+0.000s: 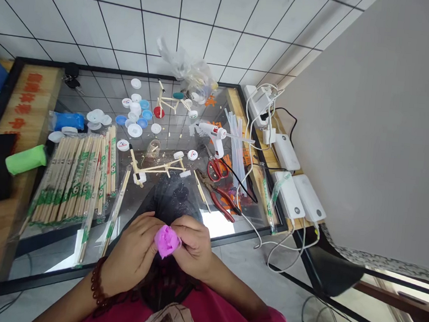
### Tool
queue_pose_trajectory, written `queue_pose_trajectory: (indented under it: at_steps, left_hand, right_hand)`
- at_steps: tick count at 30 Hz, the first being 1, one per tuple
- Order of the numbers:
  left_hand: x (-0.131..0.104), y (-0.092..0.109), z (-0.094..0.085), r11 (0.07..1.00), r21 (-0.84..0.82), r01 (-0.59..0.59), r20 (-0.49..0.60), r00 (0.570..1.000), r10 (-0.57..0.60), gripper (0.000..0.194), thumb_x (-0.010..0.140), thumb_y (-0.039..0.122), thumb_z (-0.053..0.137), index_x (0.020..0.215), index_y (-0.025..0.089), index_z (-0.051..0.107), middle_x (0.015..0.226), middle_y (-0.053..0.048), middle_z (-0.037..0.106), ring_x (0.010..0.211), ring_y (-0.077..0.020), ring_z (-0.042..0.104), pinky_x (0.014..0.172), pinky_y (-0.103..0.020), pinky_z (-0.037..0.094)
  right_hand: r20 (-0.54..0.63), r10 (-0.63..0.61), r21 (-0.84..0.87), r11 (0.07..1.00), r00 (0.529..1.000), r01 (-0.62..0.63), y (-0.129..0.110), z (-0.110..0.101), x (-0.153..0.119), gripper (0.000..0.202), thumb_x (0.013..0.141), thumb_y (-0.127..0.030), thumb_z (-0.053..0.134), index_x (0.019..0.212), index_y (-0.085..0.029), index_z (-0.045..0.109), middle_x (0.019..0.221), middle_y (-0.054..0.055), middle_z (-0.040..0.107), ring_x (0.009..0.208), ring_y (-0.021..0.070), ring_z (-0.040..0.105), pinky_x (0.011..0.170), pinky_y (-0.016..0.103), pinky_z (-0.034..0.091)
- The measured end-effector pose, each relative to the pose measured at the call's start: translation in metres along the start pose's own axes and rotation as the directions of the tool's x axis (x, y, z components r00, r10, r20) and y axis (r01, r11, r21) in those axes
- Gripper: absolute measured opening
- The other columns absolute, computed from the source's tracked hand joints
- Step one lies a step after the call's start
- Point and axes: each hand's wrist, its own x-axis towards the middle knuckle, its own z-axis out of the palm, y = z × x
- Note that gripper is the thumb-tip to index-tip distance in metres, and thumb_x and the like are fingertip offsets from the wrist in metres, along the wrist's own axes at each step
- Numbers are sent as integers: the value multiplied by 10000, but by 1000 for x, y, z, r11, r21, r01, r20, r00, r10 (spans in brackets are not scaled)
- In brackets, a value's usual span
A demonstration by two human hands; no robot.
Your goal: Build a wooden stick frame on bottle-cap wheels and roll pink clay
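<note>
Between both hands, above the table's near edge, is a pinkish-purple lump [167, 241] that looks like soft modelling clay. My left hand [136, 247] wraps its fingers round the lump's left side, with the thumb against it. From the other side my right hand [193, 247] pinches it with thumb and bent fingers. Part of the lump is hidden by my fingers. Beyond the hands stands a small frame of joined chopstick pieces [160, 167] with white bottle caps at its ends. A similar stick frame [169, 103], with a red cap, stands farther back.
Wrapped chopsticks [72, 177] cover the left, near a green roll [27, 159] and blue packet [68, 120]. Bottle caps [134, 130] lie mid-table. On the right are a glue gun [214, 134], glue sticks [236, 145], scissors [217, 170], pliers [220, 197] and cabled white power bricks [289, 196].
</note>
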Motion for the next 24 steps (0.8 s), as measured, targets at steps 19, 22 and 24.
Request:
queue_pose_trajectory:
  at_steps: [19,22,24]
  left_hand:
    - [0,4,-6,891,-363,272,54,961,-271,225,1031,209,546,1168,218,724,1113,-72,756,970,-173,715,837,-246,569]
    - [-1,1,-3,918,-306,253,-18,962,-272,223,1016,190,563,1163,214,729,1115,-73,751,992,-176,711,861,-253,563]
    - [-2,1,-2,939,-257,230,-56,966,-252,250,1003,173,571,1207,214,708,1118,-67,748,1000,-175,709,872,-258,559]
  right_hand:
    - [18,147,10,989,989,-147,7,-10,-2,453,829,-465,857,1188,-214,739,990,68,710,852,173,683,760,282,580]
    - [39,153,48,987,987,-155,6,-12,-1,712,768,-585,870,1337,-216,652,1005,62,702,859,177,675,780,298,589]
    - [18,178,70,981,984,-179,6,-11,-2,659,806,-598,833,1317,-225,649,980,49,696,841,170,667,772,294,585]
